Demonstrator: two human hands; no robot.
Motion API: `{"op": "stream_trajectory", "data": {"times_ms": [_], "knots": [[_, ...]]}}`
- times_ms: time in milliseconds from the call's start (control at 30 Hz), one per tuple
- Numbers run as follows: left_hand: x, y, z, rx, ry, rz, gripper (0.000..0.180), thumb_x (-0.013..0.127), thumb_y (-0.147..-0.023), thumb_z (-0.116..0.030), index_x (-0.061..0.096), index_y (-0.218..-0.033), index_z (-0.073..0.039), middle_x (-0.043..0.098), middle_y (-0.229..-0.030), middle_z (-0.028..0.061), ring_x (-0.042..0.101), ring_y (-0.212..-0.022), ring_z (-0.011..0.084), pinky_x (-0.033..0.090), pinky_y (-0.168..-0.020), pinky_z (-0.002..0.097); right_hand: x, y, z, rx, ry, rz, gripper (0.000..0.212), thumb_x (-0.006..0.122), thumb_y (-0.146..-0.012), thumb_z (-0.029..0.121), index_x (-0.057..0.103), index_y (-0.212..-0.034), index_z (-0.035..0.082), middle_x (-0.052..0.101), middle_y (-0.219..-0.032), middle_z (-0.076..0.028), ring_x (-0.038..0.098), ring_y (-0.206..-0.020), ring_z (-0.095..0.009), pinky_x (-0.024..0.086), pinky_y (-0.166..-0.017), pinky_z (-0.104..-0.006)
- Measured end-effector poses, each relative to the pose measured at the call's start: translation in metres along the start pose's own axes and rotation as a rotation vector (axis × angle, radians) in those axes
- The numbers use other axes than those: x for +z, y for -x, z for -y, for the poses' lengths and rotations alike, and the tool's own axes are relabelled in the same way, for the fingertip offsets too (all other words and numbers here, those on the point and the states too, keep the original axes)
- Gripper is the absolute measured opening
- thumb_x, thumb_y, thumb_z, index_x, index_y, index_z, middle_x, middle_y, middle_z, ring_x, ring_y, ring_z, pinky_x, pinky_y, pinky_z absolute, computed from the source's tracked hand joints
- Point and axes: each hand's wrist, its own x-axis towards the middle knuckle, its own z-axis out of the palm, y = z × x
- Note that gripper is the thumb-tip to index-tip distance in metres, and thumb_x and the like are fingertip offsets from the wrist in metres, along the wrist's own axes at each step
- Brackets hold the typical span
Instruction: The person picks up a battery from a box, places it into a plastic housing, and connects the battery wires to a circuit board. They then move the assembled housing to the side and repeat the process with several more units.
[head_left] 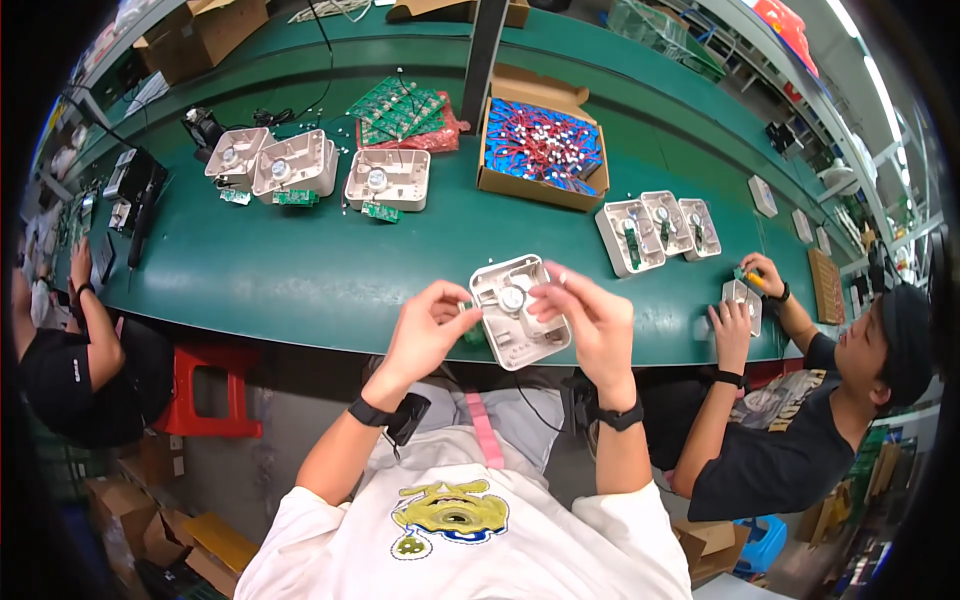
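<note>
A white plastic housing (524,338) with a round speaker (512,299) inside is tilted toward me at the table's front edge, between my hands. My left hand (425,330) is closed at the housing's left side, thumb and fingers pinching a small green circuit board (474,334) that is partly hidden. My right hand (592,318) reaches over the right side of the housing. Its thumb and fingers come together near the speaker, slightly blurred; whatever they pinch is too small to make out.
On the green table (300,255), more housings (388,180) with boards stand at back left, near a stack of circuit boards (400,112). A cardboard box (542,192) holds red-and-blue wired parts. Three housings (632,238) stand right. Co-workers sit on both sides; the right one handles a housing (742,300).
</note>
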Motion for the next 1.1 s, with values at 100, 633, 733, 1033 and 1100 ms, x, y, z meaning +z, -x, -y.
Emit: {"op": "stream_trajectory", "data": {"times_ms": [100, 633, 733, 1033, 1100], "knots": [[0.001, -0.013, -0.007, -0.017, 0.028, -0.028, 0.021, 0.078, -0.096, -0.005, 0.067, -0.113, 0.001, 0.074, -0.097, 0.0072, 0.070, -0.080, 0.0103, 0.055, -0.070, 0.0257, 0.003, -0.011, 0.002, 0.034, -0.228, -0.030, 0.016, 0.061, -0.108, 0.004, 0.063, -0.117, -0.008, 0.076, -0.112, -0.027, 0.079, -0.091, -0.027, 0.064, -0.078, -0.0336], [0.004, -0.019, -0.018, 0.124, -0.132, -0.063, 0.022, 0.078, -0.094, -0.003, 0.069, -0.114, 0.003, 0.071, -0.103, 0.0060, 0.065, -0.091, 0.0111, 0.058, -0.075, 0.0275, -0.005, -0.011, -0.007, 0.020, -0.389, -0.095, 0.024, 0.059, -0.110, 0.012, 0.067, -0.119, -0.010, 0.076, -0.109, -0.027, 0.080, -0.090, -0.030, 0.065, -0.074, -0.0342], [0.003, -0.014, -0.019, 0.110, -0.136, -0.080, 0.022, 0.078, -0.095, -0.003, 0.070, -0.114, 0.004, 0.071, -0.103, 0.0060, 0.066, -0.091, 0.0118, 0.058, -0.078, 0.0279, -0.003, -0.008, -0.005, 0.050, -0.403, -0.043, 0.024, 0.059, -0.109, 0.011, 0.068, -0.117, -0.010, 0.077, -0.108, -0.027, 0.080, -0.089, -0.029, 0.065, -0.073, -0.0337], [0.004, -0.010, -0.013, 0.100, -0.096, -0.069, 0.023, 0.078, -0.094, -0.004, 0.071, -0.116, 0.003, 0.070, -0.104, 0.0067, 0.068, -0.093, 0.0134, 0.059, -0.081, 0.0285, 0.016, -0.010, 0.007, 0.370, -0.118, 0.254, 0.016, 0.067, -0.102, 0.008, 0.074, -0.101, -0.006, 0.079, -0.092, -0.015, 0.078, -0.074, -0.020, 0.059, -0.061, -0.0297], [0.006, -0.008, -0.011, 0.150, -0.090, -0.071, 0.023, 0.078, -0.094, -0.002, 0.072, -0.116, 0.003, 0.070, -0.106, 0.0078, 0.069, -0.093, 0.0150, 0.060, -0.081, 0.0290, 0.024, -0.013, 0.004, 0.404, 0.024, 0.223, 0.015, 0.068, -0.101, 0.008, 0.074, -0.099, -0.006, 0.079, -0.089, -0.013, 0.077, -0.071, -0.018, 0.058, -0.059, -0.0295]]}}
